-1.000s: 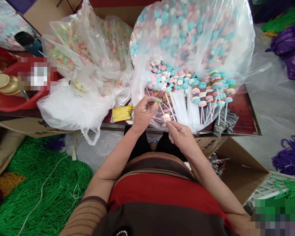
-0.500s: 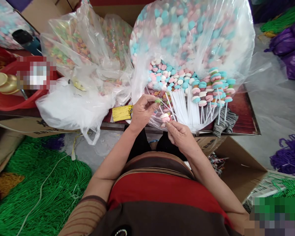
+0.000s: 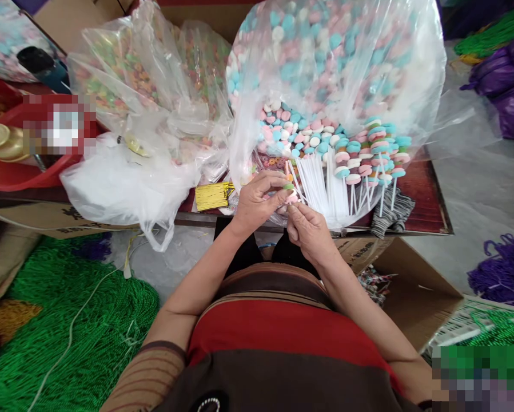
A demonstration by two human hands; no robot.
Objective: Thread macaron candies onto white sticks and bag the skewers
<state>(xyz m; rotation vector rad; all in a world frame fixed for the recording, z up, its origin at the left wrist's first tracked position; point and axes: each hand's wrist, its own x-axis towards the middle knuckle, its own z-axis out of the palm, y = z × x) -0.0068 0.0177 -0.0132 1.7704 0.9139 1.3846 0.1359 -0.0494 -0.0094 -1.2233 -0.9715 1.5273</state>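
My left hand (image 3: 259,200) is closed in a pinch on a green gummy ring (image 3: 288,186), just above a pink-and-white marshmallow (image 3: 291,197). The marshmallow is threaded on a stick that is mostly hidden by my fingers. Below it, my right hand (image 3: 310,226) is closed and grips the lower end of this candy stick. Right beside the hands lie white sticks (image 3: 312,186) in a bundle. Finished-looking candy skewers (image 3: 375,149) of stacked marshmallows and gummies rest further right. Loose pink, blue and white marshmallows (image 3: 299,134) spill out behind the sticks.
A large clear bag of marshmallows (image 3: 338,57) and a bag of gummies (image 3: 140,68) stand at the back. Yellow twist ties (image 3: 211,196) lie left of my hands. A red basin (image 3: 63,166), a striped glove (image 3: 394,212) and an open cardboard box (image 3: 419,292) are around.
My left hand has moved right and slightly down, bringing the green gummy ring from the stick's upper part to just above the marshmallow. My right hand has barely shifted.
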